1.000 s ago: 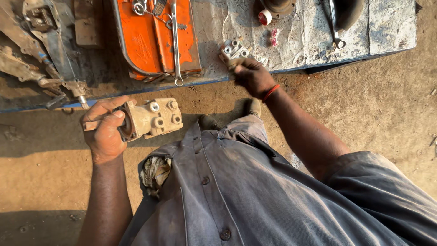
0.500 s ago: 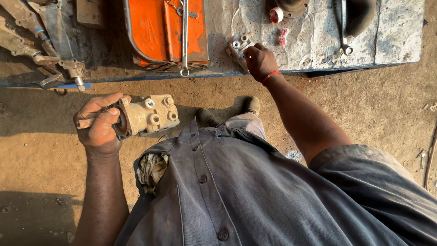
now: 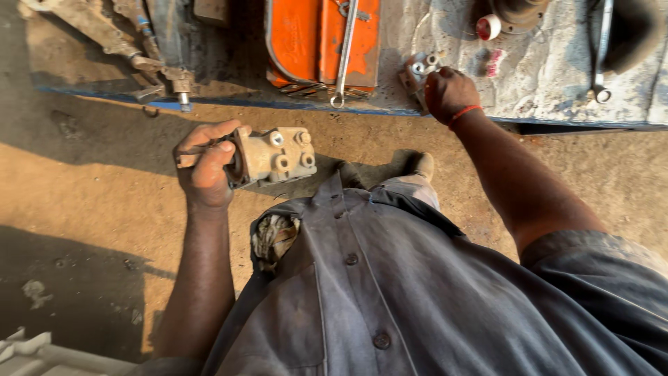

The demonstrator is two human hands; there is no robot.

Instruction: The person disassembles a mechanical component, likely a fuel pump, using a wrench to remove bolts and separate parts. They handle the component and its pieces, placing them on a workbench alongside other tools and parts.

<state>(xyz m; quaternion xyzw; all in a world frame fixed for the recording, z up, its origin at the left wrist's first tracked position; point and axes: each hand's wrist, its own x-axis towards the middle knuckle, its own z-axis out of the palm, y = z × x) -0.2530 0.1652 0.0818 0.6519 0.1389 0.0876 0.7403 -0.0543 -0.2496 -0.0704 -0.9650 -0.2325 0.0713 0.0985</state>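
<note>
Right hand [image 3: 449,90] now closed on small metal part [image 3: 419,67] at bench edge [image 3: 543,120]; left hand [image 3: 205,167] grips valve block [image 3: 275,154] over open ground.

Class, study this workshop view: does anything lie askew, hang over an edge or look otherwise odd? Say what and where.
One thing stands out: a long silver spanner lies across the orange metal tray, its ring end poking past the blue edge of the workbench. The left hand grips a dusty tan metal block; the right hand rests on a small grey fitting.
</note>
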